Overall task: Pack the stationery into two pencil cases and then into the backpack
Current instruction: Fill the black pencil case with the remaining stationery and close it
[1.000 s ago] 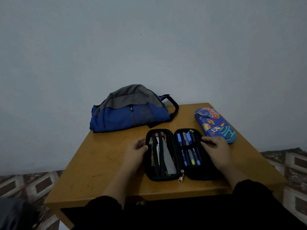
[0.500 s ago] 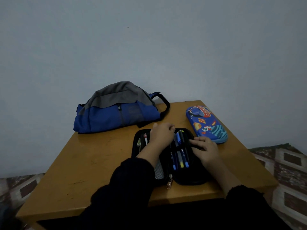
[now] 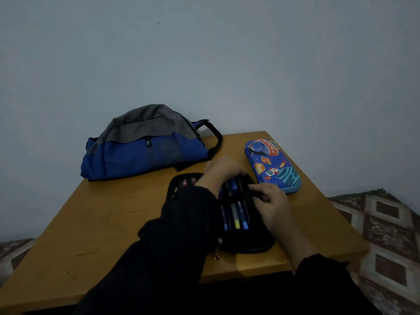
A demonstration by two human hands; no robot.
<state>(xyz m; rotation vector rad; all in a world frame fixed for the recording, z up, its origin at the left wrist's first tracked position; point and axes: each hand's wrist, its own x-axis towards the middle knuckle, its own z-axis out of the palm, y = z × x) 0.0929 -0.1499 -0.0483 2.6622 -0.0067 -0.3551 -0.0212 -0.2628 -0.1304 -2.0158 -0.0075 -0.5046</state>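
Black fabric pencil case (image 3: 246,245) lies open like a book on the wooden counter (image 3: 95,226), near the front edge. Right half shows pens (image 3: 236,215) held in loops, caps blue and yellow toward the person. Left half mostly covered by a dark sleeve (image 3: 181,223); a few reddish tips visible at its far end. Small metal zipper pull (image 3: 216,256) hangs at the near edge of the case.

Left hand (image 3: 223,170) reaches across the case to its far end, fingers curled down over the top rim by the pen tops. Cannot tell whether they actually grip the rim or a pen; low light, fingertips hidden.

Right hand (image 3: 272,206) rests on the right edge of the case, thumb and forefinger drawn together on a dark bit at the rim. Looks like a pinch on the case edge; detail too dim to be sure what exactly is pinched.

Second pencil case (image 3: 272,165), hard shell, blue with a space and planet print, lies closed just right of the black one, apart from it.

Backpack (image 3: 145,144), blue with a grey top, sits at the back left of the counter against the wall, black carry handle toward the cases.

Patterned tile floor (image 3: 386,235) at right.
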